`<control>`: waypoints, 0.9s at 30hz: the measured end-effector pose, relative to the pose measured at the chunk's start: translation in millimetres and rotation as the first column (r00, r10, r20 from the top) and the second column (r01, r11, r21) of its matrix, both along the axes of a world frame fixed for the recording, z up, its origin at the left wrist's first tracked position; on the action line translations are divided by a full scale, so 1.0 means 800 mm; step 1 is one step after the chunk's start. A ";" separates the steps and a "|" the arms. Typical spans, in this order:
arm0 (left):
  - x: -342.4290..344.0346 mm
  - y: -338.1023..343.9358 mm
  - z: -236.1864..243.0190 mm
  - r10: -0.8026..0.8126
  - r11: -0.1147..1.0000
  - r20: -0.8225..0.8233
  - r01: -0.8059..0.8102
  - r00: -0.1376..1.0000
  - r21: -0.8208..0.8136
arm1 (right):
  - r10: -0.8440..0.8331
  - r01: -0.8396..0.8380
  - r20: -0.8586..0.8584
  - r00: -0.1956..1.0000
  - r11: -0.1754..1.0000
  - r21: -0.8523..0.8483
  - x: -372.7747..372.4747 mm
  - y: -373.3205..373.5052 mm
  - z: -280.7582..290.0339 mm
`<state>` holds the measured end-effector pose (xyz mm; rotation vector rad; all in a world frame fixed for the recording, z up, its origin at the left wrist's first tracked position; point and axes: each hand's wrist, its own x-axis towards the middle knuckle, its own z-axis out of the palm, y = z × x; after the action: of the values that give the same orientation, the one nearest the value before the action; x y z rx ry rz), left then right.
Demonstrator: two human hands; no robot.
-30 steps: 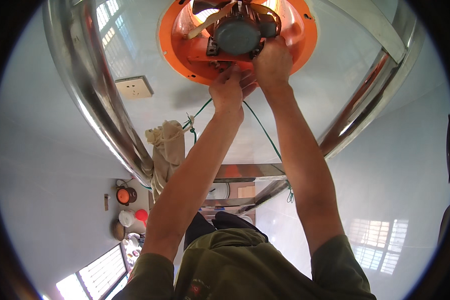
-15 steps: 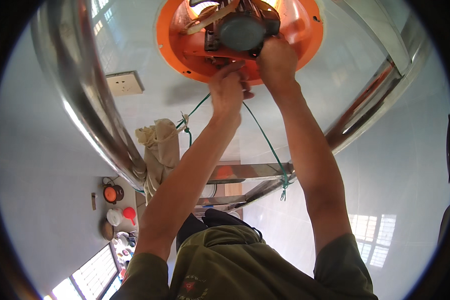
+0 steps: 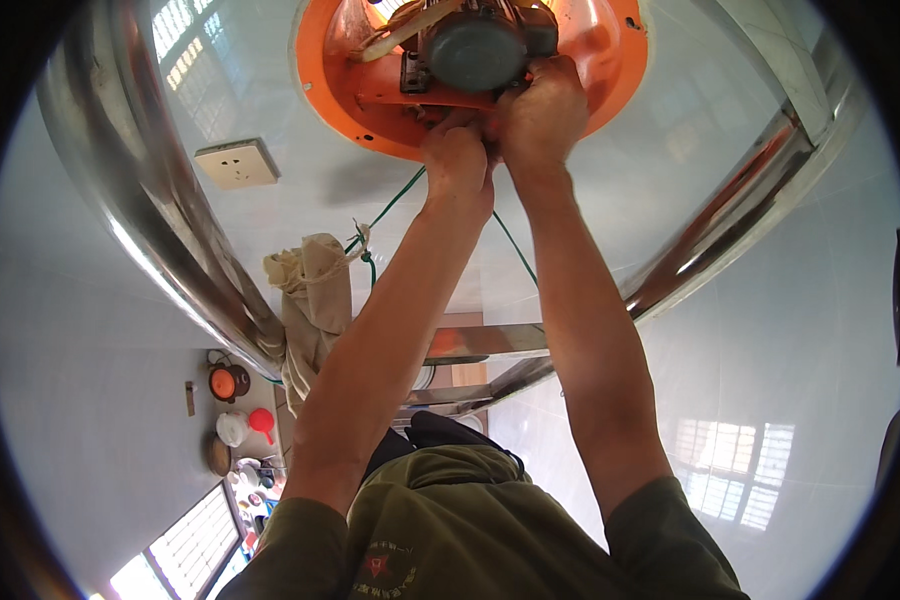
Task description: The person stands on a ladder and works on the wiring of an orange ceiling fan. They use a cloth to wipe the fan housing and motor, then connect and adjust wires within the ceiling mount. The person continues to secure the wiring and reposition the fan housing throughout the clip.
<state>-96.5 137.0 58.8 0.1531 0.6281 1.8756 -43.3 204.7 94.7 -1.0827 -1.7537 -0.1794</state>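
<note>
Overhead, an orange round fan housing [image 3: 345, 115] surrounds a grey motor [image 3: 475, 52] mounted on a crossbar. My left hand [image 3: 458, 155] reaches up to the housing's lower edge, its fingers curled in below the motor. Close beside it, my right hand [image 3: 547, 110] is closed just under the motor's right side, the fingertips turned inward toward the left hand. Whatever the two hands hold between them is hidden by the hands themselves. A pale strip [image 3: 410, 35] crosses the housing at the motor's upper left.
Metal ladder rails [image 3: 120, 200] rise on both sides, with rungs [image 3: 485, 342] below. A beige cloth bag [image 3: 315, 290] hangs at the left on a green cord [image 3: 400, 195]. A wall socket [image 3: 237, 163] sits left of the housing. Kitchen items, including a red ladle [image 3: 261, 424], lie far below.
My right hand has moved left and slightly down, toward the left hand. The left hand's fingers have curled in under the motor. The view has shifted slightly.
</note>
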 end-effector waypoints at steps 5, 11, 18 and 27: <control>0.014 0.014 0.002 0.009 0.996 0.050 -0.013 0.999 0.087 | 0.055 -0.067 -0.182 0.982 0.996 -0.061 -0.008 0.015 -0.011; -0.011 0.037 -0.032 -0.232 0.941 0.056 0.210 0.971 0.264 | 0.041 -0.060 -0.194 0.980 0.994 -0.093 -0.013 0.002 -0.006; -0.013 0.036 -0.024 -0.254 0.941 0.028 0.240 0.967 0.239 | 0.028 -0.062 -0.221 0.975 0.987 -0.146 -0.008 0.002 -0.005; -0.023 0.044 -0.044 -0.370 0.886 0.139 0.304 0.919 0.350 | 0.006 -0.019 -0.052 0.999 0.967 -0.255 -0.006 0.005 -0.001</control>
<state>-114.7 172.1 23.7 0.2635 0.1349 1.6115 -48.3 208.8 93.9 -1.2485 -1.7701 0.0846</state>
